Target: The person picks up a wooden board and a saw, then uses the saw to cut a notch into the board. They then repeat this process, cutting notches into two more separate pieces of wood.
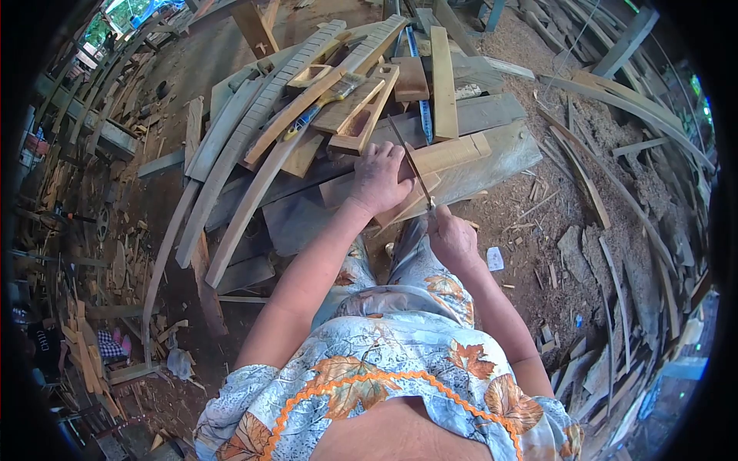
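Note:
My right hand (453, 240) is closed around the handle end of a handsaw (410, 157). Its thin dark blade points away from me and lies across a light wooden block (453, 154). Just left of the blade, my left hand (377, 178) grips the wood, fingers curled over it and thumb toward the saw. Part of the block is hidden under that hand. Beneath it, wide grey planks (503, 157) act as the work surface, above my knees.
Beyond my hands lie a paintbrush (340, 90), a blue-marked strip (423, 115), a hollowed wooden piece (367, 123) and an upright-lying slat (443, 84). Long curved strips (261, 192) stack at left. Offcuts and sawdust (538, 115) cover the ground; more curved lumber (630, 104) lies right.

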### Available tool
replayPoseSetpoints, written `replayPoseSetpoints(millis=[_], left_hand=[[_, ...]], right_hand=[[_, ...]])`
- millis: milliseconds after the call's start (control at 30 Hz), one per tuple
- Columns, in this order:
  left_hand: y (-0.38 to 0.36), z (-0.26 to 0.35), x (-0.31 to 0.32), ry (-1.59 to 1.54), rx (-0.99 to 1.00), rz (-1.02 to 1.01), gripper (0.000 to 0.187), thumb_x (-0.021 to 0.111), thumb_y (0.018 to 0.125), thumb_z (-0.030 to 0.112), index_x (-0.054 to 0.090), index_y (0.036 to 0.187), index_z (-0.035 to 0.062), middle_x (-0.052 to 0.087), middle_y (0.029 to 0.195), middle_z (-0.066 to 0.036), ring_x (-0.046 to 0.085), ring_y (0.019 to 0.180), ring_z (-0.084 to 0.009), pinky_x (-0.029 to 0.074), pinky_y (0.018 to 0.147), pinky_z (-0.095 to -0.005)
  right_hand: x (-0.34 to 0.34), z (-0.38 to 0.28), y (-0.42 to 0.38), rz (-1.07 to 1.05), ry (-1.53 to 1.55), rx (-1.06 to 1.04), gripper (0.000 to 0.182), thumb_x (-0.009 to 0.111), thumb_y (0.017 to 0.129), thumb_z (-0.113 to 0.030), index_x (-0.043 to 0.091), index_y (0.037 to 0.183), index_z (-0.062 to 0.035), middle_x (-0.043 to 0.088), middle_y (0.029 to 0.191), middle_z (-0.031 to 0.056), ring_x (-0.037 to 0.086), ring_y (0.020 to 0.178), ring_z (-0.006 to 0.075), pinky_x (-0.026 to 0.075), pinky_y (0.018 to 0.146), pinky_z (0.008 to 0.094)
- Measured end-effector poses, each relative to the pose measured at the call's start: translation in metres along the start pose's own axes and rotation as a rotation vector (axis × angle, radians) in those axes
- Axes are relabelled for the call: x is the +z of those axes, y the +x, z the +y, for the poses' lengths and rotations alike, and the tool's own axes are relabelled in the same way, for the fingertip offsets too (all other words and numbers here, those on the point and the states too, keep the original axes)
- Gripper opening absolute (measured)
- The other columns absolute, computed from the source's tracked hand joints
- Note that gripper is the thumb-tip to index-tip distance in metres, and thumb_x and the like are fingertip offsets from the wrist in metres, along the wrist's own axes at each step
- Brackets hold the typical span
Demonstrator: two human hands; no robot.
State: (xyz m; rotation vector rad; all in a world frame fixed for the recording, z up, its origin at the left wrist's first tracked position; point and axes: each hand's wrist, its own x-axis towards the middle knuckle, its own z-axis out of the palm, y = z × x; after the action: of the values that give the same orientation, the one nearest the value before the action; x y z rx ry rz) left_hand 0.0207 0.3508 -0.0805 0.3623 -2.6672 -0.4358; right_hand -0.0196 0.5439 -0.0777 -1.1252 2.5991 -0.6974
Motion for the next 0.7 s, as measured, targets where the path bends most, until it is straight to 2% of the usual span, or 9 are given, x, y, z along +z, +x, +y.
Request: replayPoseSetpoints(millis=[133, 200, 233, 267, 300, 333, 400, 467, 700], left_hand=[[0.001, 0.001, -0.003, -0.041, 0.016, 0.014, 0.044, 0.07, 0.067, 0.026, 0.054, 0.102, 0.0041, 0.054, 0.102, -0.014, 0.049, 0.096, -0.0353, 0.043, 0.087, -0.0451], [0.0, 0.001, 0.001, -0.106, 0.053, 0.115, 0.044, 0.07, 0.065, 0.024, 0.056, 0.1, 0.0021, 0.055, 0.101, -0.016, 0.051, 0.096, -0.0361, 0.043, 0.087, -0.0453], [0.0, 0.0, 0.003, -0.115, 0.051, 0.118, 0.041, 0.069, 0.065, 0.026, 0.061, 0.099, 0.0056, 0.057, 0.102, -0.015, 0.051, 0.098, -0.0337, 0.042, 0.089, -0.0443], [-0.001, 0.003, -0.004, -0.134, 0.057, 0.101, 0.046, 0.069, 0.066, 0.027, 0.058, 0.103, 0.002, 0.056, 0.1, -0.016, 0.051, 0.097, -0.0358, 0.043, 0.088, -0.0457], [-0.002, 0.003, -0.002, -0.113, 0.061, 0.129, 0.047, 0.069, 0.066, 0.028, 0.058, 0.104, 0.0023, 0.056, 0.101, -0.017, 0.051, 0.098, -0.0358, 0.042, 0.089, -0.0458], [-0.004, 0.001, 0.002, -0.084, 0.038, 0.124, 0.05, 0.069, 0.066, 0.029, 0.057, 0.106, 0.0029, 0.055, 0.105, -0.015, 0.05, 0.102, -0.0347, 0.042, 0.09, -0.0469], [-0.006, 0.007, -0.009, -0.068, -0.059, -0.002, 0.055, 0.07, 0.066, 0.029, 0.056, 0.112, 0.0034, 0.053, 0.11, -0.013, 0.047, 0.107, -0.0329, 0.04, 0.092, -0.0478], [-0.006, 0.005, -0.008, -0.032, -0.082, -0.035, 0.055, 0.07, 0.066, 0.03, 0.055, 0.112, 0.0039, 0.051, 0.112, -0.012, 0.045, 0.109, -0.0317, 0.038, 0.093, -0.048], [-0.009, 0.007, -0.011, -0.061, -0.09, -0.028, 0.052, 0.07, 0.067, 0.031, 0.055, 0.109, 0.004, 0.05, 0.11, -0.012, 0.044, 0.109, -0.0321, 0.037, 0.093, -0.0484]], right_hand=[[-0.004, 0.0, -0.008, 0.012, -0.02, 0.0, 0.02, 0.048, 0.089, -0.023, 0.05, 0.094, -0.0036, 0.062, 0.071, 0.0245, 0.061, 0.072, 0.0447, 0.046, 0.064, 0.0542], [-0.001, 0.003, -0.01, -0.023, -0.055, 0.054, 0.022, 0.049, 0.091, -0.026, 0.051, 0.097, -0.0049, 0.063, 0.073, 0.0238, 0.061, 0.072, 0.0448, 0.046, 0.065, 0.0539], [-0.001, 0.002, -0.01, -0.026, -0.06, 0.053, 0.022, 0.048, 0.092, -0.027, 0.052, 0.097, -0.006, 0.063, 0.076, 0.0231, 0.061, 0.074, 0.0446, 0.046, 0.066, 0.054], [0.003, 0.01, -0.009, -0.051, -0.048, 0.027, 0.022, 0.046, 0.093, -0.027, 0.053, 0.096, -0.0063, 0.064, 0.078, 0.0237, 0.06, 0.076, 0.0449, 0.046, 0.067, 0.0537], [0.006, 0.01, -0.006, -0.067, -0.092, 0.12, 0.021, 0.045, 0.093, -0.025, 0.053, 0.095, -0.0056, 0.063, 0.078, 0.0248, 0.06, 0.076, 0.046, 0.046, 0.068, 0.0539], [0.008, 0.012, -0.005, -0.032, -0.035, 0.026, 0.022, 0.046, 0.093, -0.025, 0.053, 0.094, -0.0044, 0.063, 0.078, 0.0261, 0.059, 0.077, 0.0472, 0.046, 0.068, 0.0538], [0.014, 0.01, -0.004, 0.005, 0.067, 0.038, 0.023, 0.048, 0.092, -0.024, 0.054, 0.091, -0.0021, 0.063, 0.08, 0.0266, 0.06, 0.08, 0.0467, 0.045, 0.069, 0.0529], [-0.002, -0.015, -0.002, -0.023, 0.04, 0.046, 0.023, 0.047, 0.092, -0.021, 0.055, 0.098, -0.0002, 0.063, 0.082, 0.027, 0.059, 0.082, 0.0462, 0.045, 0.072, 0.0511], [-0.002, -0.017, -0.007, -0.022, 0.03, 0.037, 0.025, 0.045, 0.093, -0.023, 0.053, 0.096, 0.0008, 0.062, 0.086, 0.0283, 0.057, 0.087, 0.0463, 0.042, 0.073, 0.0513]])
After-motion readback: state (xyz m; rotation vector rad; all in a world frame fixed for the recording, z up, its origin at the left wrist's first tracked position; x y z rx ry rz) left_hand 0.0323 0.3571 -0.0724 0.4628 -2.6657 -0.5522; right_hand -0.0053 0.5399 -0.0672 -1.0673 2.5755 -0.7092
